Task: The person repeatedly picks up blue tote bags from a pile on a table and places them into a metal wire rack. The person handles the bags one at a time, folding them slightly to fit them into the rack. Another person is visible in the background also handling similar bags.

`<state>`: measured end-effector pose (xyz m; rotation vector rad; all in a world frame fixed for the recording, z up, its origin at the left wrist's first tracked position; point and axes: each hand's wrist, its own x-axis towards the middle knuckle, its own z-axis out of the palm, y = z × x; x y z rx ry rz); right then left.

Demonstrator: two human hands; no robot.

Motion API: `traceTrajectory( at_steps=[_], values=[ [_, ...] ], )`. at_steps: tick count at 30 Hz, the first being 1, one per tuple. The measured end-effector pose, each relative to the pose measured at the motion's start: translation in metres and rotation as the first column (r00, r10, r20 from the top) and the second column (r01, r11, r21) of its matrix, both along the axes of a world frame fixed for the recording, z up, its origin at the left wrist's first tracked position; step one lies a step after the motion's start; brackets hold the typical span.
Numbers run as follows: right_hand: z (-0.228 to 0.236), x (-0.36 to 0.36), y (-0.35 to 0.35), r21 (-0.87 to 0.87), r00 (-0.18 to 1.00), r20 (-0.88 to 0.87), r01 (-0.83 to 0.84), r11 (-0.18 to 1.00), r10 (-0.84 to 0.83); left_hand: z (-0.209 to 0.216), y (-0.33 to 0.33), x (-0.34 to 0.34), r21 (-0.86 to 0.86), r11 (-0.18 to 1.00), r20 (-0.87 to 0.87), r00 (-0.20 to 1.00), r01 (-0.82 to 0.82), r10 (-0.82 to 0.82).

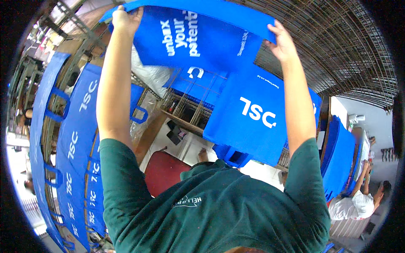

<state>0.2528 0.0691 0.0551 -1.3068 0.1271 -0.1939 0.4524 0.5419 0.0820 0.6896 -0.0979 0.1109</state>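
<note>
Up at the top of the head view, a blue fabric bag panel (pixel 147 46) with white printing is stretched between my hands. My left hand (pixel 126 21) grips its left upper edge, fingers bent over the cloth. At the right end of its long top strip, my right hand (pixel 280 42) holds the edge between thumb and fingers. Below it, another blue printed panel (pixel 228 114) lies on a wire rack (pixel 196 118), partly covering more blue pieces. A blue handle loop (pixel 232 156) hangs under that panel's near edge.
Rows of blue printed bags (pixel 69 139) with handles hang on racks at the left. Stacked wire racks (pixel 337 42) fill the upper right. A red chair (pixel 164 170) stands close to my body. At the far right, another person (pixel 354 206) is beside blue sheets (pixel 339 147).
</note>
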Motion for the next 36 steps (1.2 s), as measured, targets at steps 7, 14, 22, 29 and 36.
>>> traceTrajectory(
  at_steps=[7, 14, 22, 29, 36],
  values=[
    [-0.061, -0.11, 0.044, -0.105, 0.924, 0.214, 0.344, 0.933, -0.317, -0.039, -0.065, -0.135, 0.114, 0.993, 0.11, 0.993, 0.026, -0.038],
    [-0.252, -0.112, 0.075, 0.034, 0.87, -0.41, 0.315, 0.948, -0.274, -0.286, -0.042, -0.09, 0.151, 0.953, -0.666, 0.739, 0.264, -0.1],
    [-0.366, -0.093, 0.077, -0.436, 0.646, -0.472, 0.421, 0.796, -0.6, -0.403, -0.041, -0.059, 0.483, 0.826, -0.781, 0.569, 0.29, 0.257],
    [-0.372, -0.115, 0.1, -0.556, 0.652, -0.383, 0.403, 0.727, -0.654, -0.399, -0.032, -0.07, 0.629, 0.736, -0.642, 0.702, 0.25, 0.31],
    [-0.345, -0.129, 0.109, -0.692, 0.623, -0.364, 0.317, 0.649, -0.693, -0.401, -0.038, -0.08, 0.624, 0.753, -0.639, 0.691, 0.209, 0.338]
  ],
)
